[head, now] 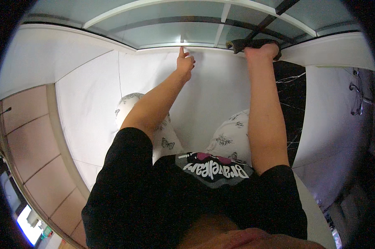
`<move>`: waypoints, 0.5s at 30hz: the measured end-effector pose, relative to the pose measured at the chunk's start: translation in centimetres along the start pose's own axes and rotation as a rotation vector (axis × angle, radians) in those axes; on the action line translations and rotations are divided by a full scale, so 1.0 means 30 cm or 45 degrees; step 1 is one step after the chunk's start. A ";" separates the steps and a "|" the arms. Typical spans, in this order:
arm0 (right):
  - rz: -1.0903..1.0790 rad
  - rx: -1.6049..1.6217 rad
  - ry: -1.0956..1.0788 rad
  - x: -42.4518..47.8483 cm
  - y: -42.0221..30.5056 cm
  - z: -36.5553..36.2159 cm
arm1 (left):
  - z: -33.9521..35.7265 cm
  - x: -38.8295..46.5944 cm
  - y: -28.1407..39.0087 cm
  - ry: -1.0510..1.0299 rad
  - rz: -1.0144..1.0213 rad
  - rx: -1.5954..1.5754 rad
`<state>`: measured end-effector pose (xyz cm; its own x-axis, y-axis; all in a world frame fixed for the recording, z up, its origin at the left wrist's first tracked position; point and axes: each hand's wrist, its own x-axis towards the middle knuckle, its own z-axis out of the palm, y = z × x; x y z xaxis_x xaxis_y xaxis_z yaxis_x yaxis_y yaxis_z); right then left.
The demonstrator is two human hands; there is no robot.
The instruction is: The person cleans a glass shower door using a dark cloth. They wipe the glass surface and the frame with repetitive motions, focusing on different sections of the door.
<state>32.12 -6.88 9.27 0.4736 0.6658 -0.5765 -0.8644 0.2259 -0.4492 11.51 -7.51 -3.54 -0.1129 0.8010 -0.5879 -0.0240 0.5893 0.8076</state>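
My right hand (270, 49) holds a dark cloth (240, 46) against the lower part of a framed glass pane (162, 32), near the pane's right side. The cloth is bunched, and one end hangs out to the left of the hand. My left hand (186, 63) holds nothing. One of its digits points up to the white ledge (156, 49) under the glass, while its other fingers are partly curled. Whether that fingertip touches the ledge, I cannot tell. Both arms stretch forward above my legs, which are in white trousers (226, 133) with a butterfly print.
White bars (226, 12) divide the glass, and dark bars show across it. Below lies a smooth white surface (206, 93). To the right are a black white-veined panel (290, 93) and a chrome fixture (357, 99). Pinkish tiles (35, 146) line the left side.
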 end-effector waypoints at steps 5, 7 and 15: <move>0.023 -0.036 -0.009 0.022 0.033 -0.007 | 0.061 0.084 -0.081 0.048 0.226 -0.117; 0.013 -0.006 0.003 0.037 0.039 -0.010 | 0.124 0.055 -0.090 -0.088 0.197 0.104; -0.027 -0.059 0.023 0.027 0.052 -0.005 | 0.129 0.018 -0.021 -0.001 0.169 -0.121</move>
<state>31.19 -6.11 8.00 0.4949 0.6480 -0.5789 -0.8458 0.2064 -0.4920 15.30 -7.05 -4.54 -0.1207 0.8712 -0.4758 -0.1027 0.4658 0.8789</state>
